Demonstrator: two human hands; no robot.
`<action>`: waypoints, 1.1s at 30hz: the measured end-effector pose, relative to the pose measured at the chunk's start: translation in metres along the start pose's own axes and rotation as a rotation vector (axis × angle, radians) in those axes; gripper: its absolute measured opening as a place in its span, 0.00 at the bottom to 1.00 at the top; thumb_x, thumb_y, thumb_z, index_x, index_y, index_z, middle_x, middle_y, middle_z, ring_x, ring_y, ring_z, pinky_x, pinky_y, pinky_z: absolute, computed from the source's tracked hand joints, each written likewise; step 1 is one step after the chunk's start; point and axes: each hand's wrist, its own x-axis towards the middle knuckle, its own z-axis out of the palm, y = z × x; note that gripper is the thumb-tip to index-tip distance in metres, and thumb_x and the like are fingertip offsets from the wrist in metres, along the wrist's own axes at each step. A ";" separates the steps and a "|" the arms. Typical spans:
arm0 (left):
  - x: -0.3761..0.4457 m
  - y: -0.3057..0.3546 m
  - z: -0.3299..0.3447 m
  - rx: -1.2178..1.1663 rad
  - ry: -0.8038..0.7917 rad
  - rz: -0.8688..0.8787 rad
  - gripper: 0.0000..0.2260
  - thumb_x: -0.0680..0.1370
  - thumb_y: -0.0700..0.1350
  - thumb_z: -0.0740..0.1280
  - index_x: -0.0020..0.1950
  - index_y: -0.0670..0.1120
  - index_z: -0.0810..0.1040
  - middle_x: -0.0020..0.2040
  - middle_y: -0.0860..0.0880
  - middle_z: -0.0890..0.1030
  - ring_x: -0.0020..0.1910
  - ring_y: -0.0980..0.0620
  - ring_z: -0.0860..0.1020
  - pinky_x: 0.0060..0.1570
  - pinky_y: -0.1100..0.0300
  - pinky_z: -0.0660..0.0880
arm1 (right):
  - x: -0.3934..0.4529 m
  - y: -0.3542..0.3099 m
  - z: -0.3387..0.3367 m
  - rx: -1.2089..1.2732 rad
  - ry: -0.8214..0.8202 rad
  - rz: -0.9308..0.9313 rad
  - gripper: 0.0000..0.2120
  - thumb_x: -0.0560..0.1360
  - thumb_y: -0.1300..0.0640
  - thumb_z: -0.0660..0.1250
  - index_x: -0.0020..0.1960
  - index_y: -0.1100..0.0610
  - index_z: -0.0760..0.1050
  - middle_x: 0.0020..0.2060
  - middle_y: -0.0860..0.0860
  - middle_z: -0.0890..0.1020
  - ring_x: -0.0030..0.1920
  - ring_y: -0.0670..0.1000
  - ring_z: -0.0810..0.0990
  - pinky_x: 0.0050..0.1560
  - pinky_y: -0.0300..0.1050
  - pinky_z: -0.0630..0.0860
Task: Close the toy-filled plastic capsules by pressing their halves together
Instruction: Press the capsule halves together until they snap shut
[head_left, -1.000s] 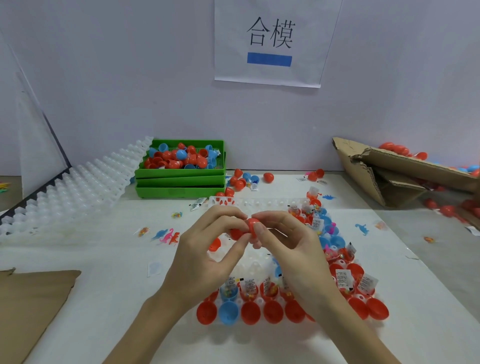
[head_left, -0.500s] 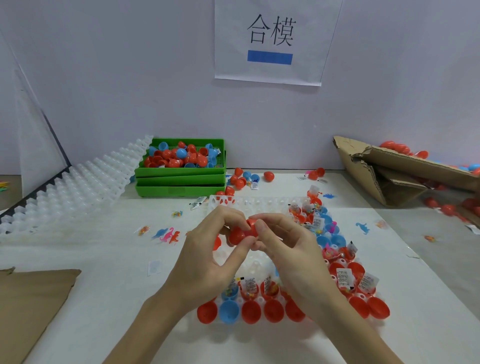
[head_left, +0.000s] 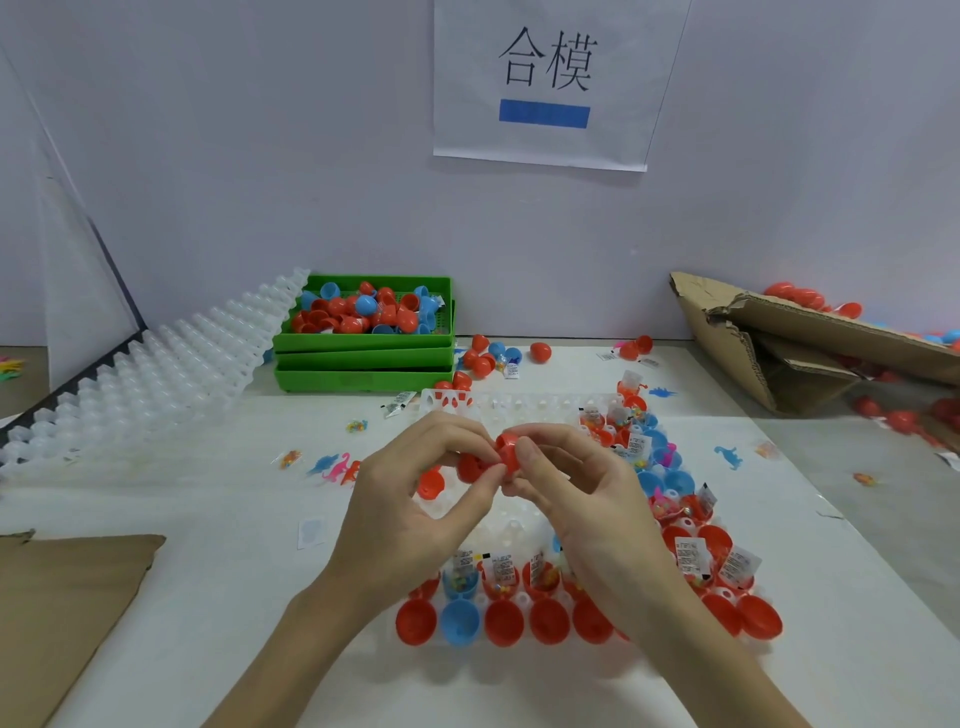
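Observation:
I hold a red capsule above the clear holder tray at mid-table. My left hand pinches its left half between thumb and fingers. My right hand pinches its right half, thumb on top. The two halves meet between my fingertips. Below my hands, the tray's near row holds open red and blue capsules with toys and paper slips inside. More filled open capsules stand along the tray's right side. Part of the tray is hidden by my hands.
Stacked green bins with loose red and blue halves stand at the back. White empty trays lean at the left. A torn cardboard box lies at the right. Small toy dinosaurs and loose capsules scatter on the white table.
My hands have stayed over the tray with the red capsule between them. The two halves have come closer together and the capsule has turned slightly in my fingers.

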 end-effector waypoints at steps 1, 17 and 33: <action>0.000 -0.001 0.000 -0.006 0.014 -0.008 0.05 0.76 0.41 0.74 0.51 0.43 0.84 0.50 0.51 0.83 0.50 0.48 0.83 0.49 0.58 0.83 | 0.000 0.000 0.000 -0.009 0.000 -0.007 0.08 0.77 0.50 0.73 0.54 0.51 0.85 0.50 0.52 0.87 0.50 0.54 0.87 0.52 0.38 0.82; 0.002 -0.007 -0.005 -0.274 0.012 -0.208 0.14 0.73 0.45 0.77 0.58 0.49 0.86 0.55 0.53 0.86 0.59 0.47 0.84 0.59 0.61 0.80 | -0.002 -0.003 -0.003 -0.101 -0.003 -0.087 0.09 0.76 0.48 0.73 0.55 0.48 0.85 0.49 0.49 0.88 0.49 0.51 0.87 0.53 0.35 0.80; -0.006 -0.010 0.003 -0.030 0.059 -0.107 0.20 0.74 0.45 0.78 0.65 0.48 0.84 0.60 0.55 0.85 0.62 0.49 0.83 0.61 0.51 0.82 | -0.001 0.004 -0.002 -0.110 0.032 -0.108 0.11 0.77 0.53 0.74 0.57 0.54 0.84 0.50 0.48 0.88 0.54 0.48 0.87 0.54 0.35 0.80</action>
